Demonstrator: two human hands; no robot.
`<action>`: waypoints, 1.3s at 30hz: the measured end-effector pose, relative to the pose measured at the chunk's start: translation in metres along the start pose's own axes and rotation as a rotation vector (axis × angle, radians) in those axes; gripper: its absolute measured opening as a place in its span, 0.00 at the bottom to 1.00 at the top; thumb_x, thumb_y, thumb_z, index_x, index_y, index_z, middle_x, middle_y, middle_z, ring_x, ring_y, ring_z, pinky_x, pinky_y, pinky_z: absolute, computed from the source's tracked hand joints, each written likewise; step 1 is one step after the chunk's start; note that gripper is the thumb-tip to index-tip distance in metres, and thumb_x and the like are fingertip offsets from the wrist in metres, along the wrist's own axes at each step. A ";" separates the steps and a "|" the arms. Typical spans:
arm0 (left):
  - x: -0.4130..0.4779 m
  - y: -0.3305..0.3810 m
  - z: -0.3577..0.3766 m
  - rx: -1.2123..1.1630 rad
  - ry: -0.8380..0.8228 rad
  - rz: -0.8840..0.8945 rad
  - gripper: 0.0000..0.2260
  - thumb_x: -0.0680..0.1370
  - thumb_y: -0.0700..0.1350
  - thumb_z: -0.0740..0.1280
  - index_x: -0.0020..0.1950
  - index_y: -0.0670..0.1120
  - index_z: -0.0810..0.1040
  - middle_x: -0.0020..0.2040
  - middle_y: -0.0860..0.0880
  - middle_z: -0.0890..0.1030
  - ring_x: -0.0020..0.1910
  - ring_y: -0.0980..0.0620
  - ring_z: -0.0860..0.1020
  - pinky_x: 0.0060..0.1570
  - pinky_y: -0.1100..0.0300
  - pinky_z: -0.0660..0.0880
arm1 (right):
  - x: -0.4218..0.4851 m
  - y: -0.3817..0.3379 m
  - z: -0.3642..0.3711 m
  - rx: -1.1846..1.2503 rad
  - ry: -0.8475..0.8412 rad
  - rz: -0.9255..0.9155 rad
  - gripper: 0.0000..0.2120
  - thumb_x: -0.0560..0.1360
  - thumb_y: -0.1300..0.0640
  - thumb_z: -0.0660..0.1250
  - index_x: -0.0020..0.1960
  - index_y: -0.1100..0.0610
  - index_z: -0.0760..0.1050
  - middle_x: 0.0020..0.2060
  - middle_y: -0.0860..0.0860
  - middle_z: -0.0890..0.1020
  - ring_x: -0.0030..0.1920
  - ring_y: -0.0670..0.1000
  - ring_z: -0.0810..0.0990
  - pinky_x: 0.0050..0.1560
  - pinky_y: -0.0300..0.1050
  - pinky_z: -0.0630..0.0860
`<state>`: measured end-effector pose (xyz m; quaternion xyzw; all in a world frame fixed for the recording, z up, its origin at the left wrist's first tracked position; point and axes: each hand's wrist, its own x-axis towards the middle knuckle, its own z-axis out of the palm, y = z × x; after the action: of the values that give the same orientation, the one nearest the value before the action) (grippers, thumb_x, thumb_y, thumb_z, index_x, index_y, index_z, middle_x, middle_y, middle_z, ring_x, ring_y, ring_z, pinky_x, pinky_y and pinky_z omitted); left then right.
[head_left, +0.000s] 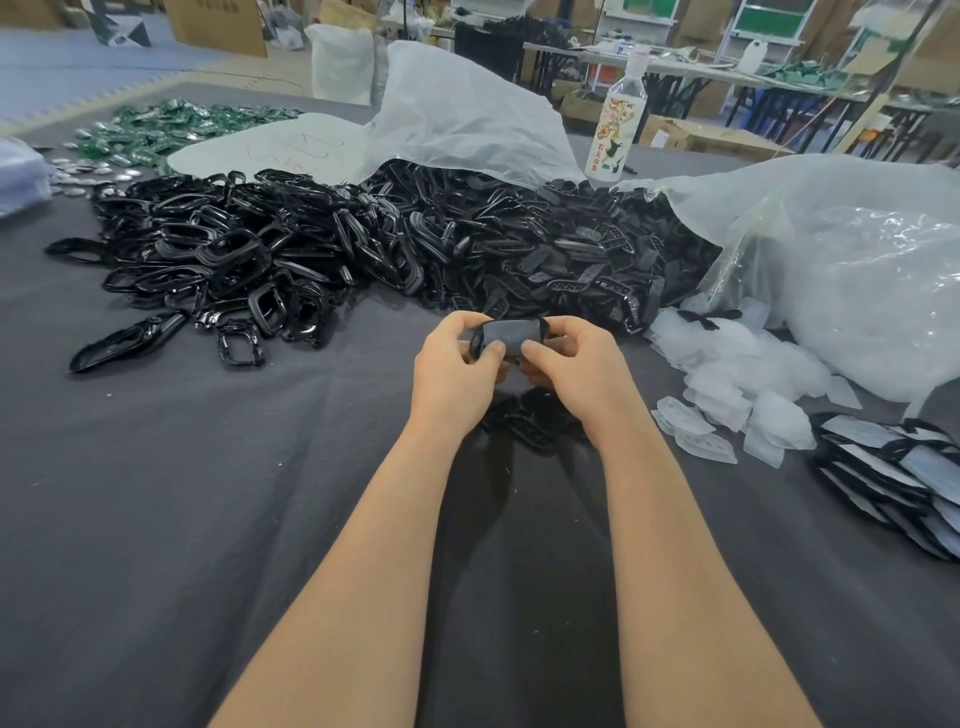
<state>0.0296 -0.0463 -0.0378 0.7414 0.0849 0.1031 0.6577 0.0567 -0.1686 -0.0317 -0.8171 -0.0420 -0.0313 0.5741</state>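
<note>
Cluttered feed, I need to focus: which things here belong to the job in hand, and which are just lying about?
In the job: left hand and right hand, both pinching the black shell; small black parts under the hands; black frame pile; clear pads.
Lying about: drink bottle; green boards; white sack.

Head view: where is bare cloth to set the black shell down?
Free: grey cloth left of the left forearm, below the black frame heap; also right of the right forearm, before the packet stack. Crowded: heap beyond the black shell, clear pieces right.
</note>
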 end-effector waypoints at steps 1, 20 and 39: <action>0.000 0.000 0.000 -0.004 0.000 -0.002 0.09 0.79 0.38 0.65 0.51 0.53 0.73 0.44 0.46 0.84 0.37 0.55 0.82 0.46 0.60 0.79 | 0.000 0.000 0.000 -0.020 0.000 -0.008 0.08 0.75 0.63 0.67 0.46 0.50 0.74 0.42 0.54 0.84 0.44 0.53 0.84 0.52 0.52 0.80; -0.006 0.006 0.003 0.016 -0.055 0.015 0.12 0.77 0.39 0.67 0.46 0.56 0.70 0.44 0.46 0.84 0.44 0.49 0.83 0.51 0.51 0.80 | 0.001 -0.001 0.009 0.293 0.065 0.059 0.05 0.74 0.63 0.69 0.44 0.54 0.78 0.43 0.54 0.84 0.45 0.52 0.83 0.43 0.41 0.80; -0.002 0.002 0.004 -0.116 -0.051 0.009 0.03 0.79 0.43 0.65 0.47 0.51 0.74 0.39 0.46 0.85 0.37 0.54 0.83 0.46 0.55 0.82 | 0.003 0.001 0.010 0.408 0.040 0.076 0.07 0.74 0.66 0.66 0.40 0.56 0.78 0.39 0.55 0.82 0.44 0.55 0.81 0.47 0.49 0.79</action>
<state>0.0288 -0.0513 -0.0364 0.7047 0.0587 0.0916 0.7011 0.0600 -0.1592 -0.0356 -0.6840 -0.0051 -0.0168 0.7293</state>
